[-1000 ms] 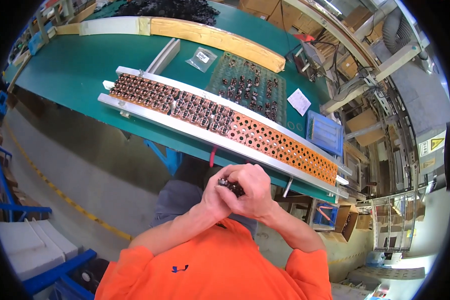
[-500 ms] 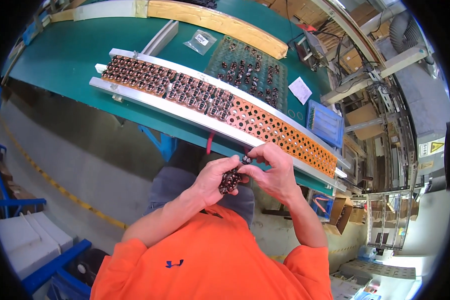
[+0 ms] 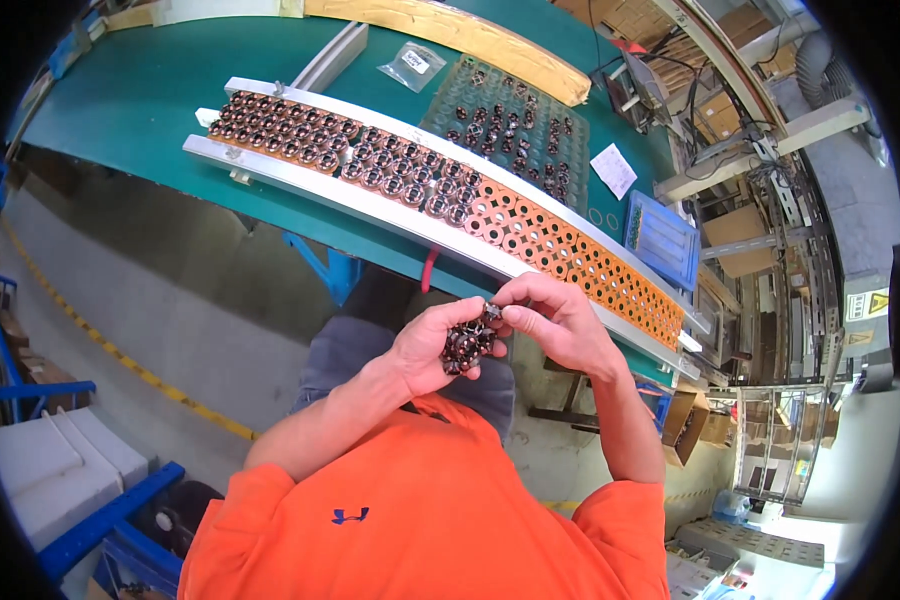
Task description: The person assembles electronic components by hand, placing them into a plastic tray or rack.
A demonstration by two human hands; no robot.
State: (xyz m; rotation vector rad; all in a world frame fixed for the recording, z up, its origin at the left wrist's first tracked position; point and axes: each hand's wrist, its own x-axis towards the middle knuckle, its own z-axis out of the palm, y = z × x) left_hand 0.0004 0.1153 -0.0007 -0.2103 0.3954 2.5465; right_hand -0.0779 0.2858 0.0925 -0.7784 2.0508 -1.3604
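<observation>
Left hand (image 3: 432, 345): cupped, holding a heap of small dark copper-wound coil parts (image 3: 465, 343).
Right hand (image 3: 555, 322): fingertips pinching one coil at the heap's top.
Beyond both hands: long orange perforated strip tray (image 3: 570, 262).

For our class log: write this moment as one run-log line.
left hand: cups small dark copper-wound coils | right hand: pinches one coil | long orange perforated strip: part filled

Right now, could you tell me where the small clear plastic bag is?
In the head view, the clear plastic bag lies on the green table, upper centre, just left of the green tray of small parts.
</observation>
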